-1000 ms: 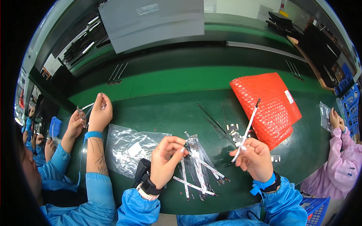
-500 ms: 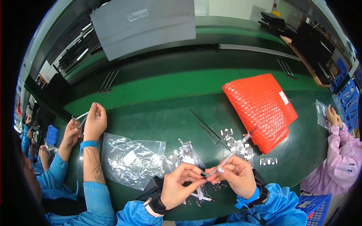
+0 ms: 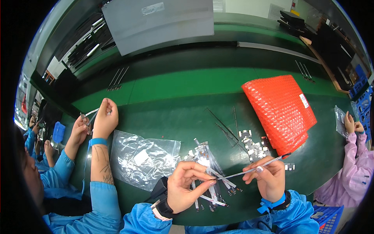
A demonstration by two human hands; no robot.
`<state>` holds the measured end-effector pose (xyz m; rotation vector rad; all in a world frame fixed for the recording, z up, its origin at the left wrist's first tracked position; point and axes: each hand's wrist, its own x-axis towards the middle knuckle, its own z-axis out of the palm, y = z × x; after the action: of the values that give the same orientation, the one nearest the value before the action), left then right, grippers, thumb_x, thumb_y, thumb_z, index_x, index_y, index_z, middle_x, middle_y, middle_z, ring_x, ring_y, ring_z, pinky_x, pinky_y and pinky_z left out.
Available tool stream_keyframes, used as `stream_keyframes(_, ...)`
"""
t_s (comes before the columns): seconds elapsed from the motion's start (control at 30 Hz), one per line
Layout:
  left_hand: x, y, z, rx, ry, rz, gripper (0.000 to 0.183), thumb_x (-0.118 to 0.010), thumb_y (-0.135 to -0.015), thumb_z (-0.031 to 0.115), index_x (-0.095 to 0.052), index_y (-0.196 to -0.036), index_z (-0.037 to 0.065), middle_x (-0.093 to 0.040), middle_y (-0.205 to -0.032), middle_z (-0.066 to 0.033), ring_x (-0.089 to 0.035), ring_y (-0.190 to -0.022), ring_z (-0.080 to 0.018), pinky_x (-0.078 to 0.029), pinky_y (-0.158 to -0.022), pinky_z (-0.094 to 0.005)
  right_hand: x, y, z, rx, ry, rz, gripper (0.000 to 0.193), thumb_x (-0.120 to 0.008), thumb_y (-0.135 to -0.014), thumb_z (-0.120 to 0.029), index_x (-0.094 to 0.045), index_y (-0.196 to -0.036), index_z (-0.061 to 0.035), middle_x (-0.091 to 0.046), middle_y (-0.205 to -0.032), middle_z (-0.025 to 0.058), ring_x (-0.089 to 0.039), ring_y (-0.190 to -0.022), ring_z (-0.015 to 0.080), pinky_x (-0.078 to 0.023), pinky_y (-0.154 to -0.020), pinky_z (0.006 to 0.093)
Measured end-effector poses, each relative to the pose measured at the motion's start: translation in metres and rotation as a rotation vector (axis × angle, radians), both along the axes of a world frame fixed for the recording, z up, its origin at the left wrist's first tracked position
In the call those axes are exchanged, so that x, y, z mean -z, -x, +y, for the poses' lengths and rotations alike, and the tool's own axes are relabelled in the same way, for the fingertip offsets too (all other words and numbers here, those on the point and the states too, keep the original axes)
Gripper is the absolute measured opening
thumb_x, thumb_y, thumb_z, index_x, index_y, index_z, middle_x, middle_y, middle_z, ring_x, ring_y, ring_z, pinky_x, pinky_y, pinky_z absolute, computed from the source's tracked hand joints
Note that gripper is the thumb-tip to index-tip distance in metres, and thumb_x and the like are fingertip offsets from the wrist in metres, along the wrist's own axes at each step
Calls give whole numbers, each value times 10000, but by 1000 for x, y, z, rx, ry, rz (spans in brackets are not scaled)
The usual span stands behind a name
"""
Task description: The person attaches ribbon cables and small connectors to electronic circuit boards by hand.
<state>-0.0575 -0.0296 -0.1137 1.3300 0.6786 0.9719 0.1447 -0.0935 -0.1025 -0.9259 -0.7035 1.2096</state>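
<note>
A thin, pale flat ribbon cable (image 3: 235,175) stretches between my hands above the table. My left hand (image 3: 187,190) pinches its left end between thumb and fingertips. Thumb and fingers of my right hand (image 3: 269,182) close on it further along, and its dark end sticks out past them to the upper right. Below and between the hands lies a loose pile of similar flat cables (image 3: 214,192) with dark ends. Small white-and-dark circuit boards (image 3: 255,149) are heaped just beyond my right hand, which partly hides another board (image 3: 289,167).
A clear plastic bag (image 3: 156,168) lies left of the cables. Dark thin strips (image 3: 223,127) and a red bubble-wrap pouch (image 3: 281,113) lie farther back. At the left a co-worker's hands (image 3: 106,119) hold a strip; at the right a person in a pink sleeve (image 3: 348,156) handles a bag.
My hands have drawn apart, the right one moving right along the cable, which now shows stretched between them. The whole view has shifted slightly, so the scene sits farther right.
</note>
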Motion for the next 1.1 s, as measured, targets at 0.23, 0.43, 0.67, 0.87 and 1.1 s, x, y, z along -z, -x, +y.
stream_keyframes(0.23,-2,5,-3,-4,-58,-58,452,-598,-692,-181,-357,-1029,-1,-607,-817,-181,-628,-795,-229,-536,-734,-340,0,2,-1,25,55,-67,112,-510,-834,-6,-550,-849,99,-618,-854,257,-637,-689,238,-524,-574,293)
stream_keyframes(0.43,0,6,-2,-1,-67,-99,450,-583,-693,-187,-352,-1032,-4,-605,-809,-179,-630,-769,-232,-537,-713,-336,4,1,-3,13,26,-80,115,-522,-835,-15,-555,-853,94,-620,-856,258,-638,-675,232,-524,-572,294)
stream_keyframes(0.67,2,8,5,-50,-290,-19,430,-573,-679,-177,-340,-1011,-33,-586,-751,-159,-625,-698,-230,-535,-651,-315,2,1,-1,35,-4,-29,125,-550,-808,30,-572,-916,89,-623,-873,251,-643,-683,239,-539,-602,300)
stream_keyframes(0.87,3,4,0,-96,-108,-137,439,-609,-672,-164,-382,-1024,-30,-611,-783,-131,-615,-777,-192,-482,-733,-292,-1,0,-2,39,24,-89,129,-541,-811,16,-574,-915,85,-624,-850,248,-637,-655,248,-532,-578,309)
stream_keyframes(1.1,7,7,1,-93,-86,-131,441,-598,-684,-162,-368,-1038,-36,-598,-836,-136,-607,-765,-186,-489,-741,-298,-1,-5,-2,17,-8,-57,147,-531,-834,17,-581,-941,105,-624,-883,248,-640,-693,238,-540,-619,308)
